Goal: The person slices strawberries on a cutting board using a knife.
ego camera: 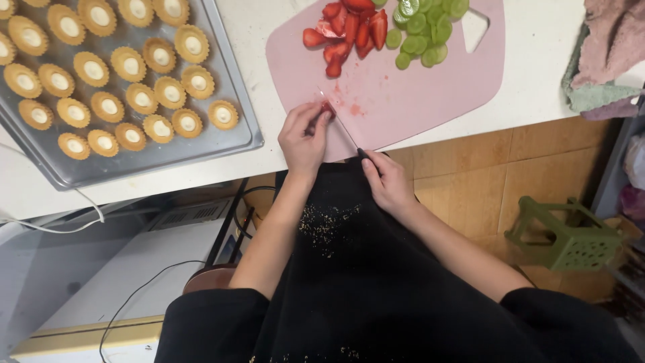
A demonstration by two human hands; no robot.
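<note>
Pink plastic is what you are working on: a cutting board (410, 87) lying on the white counter (537, 60), its near edge just under your fingers. In the head view your left hand (304, 138) has its fingertips (321, 114) pressed together, pinching a small red strawberry piece (328, 107) against the board. Your right hand (388, 180) is curled shut around the dark handle of a knife (342, 128), whose thin blade runs up and leftward from your right fingers to touch the strawberry piece just beside your left fingertips. Beyond your fingers, toward the far edge of the board, lies a heap of cut strawberry wedges (349, 33), and just to the right of it a heap of green fruit slices (423, 30). Well to the left of your left hand sits a metal baking tray (228, 87) holding rows of small tart shells with pale filling (107, 67). Far to the right of your right hand, folded cloths (605, 60) rest at the counter's edge.
</note>
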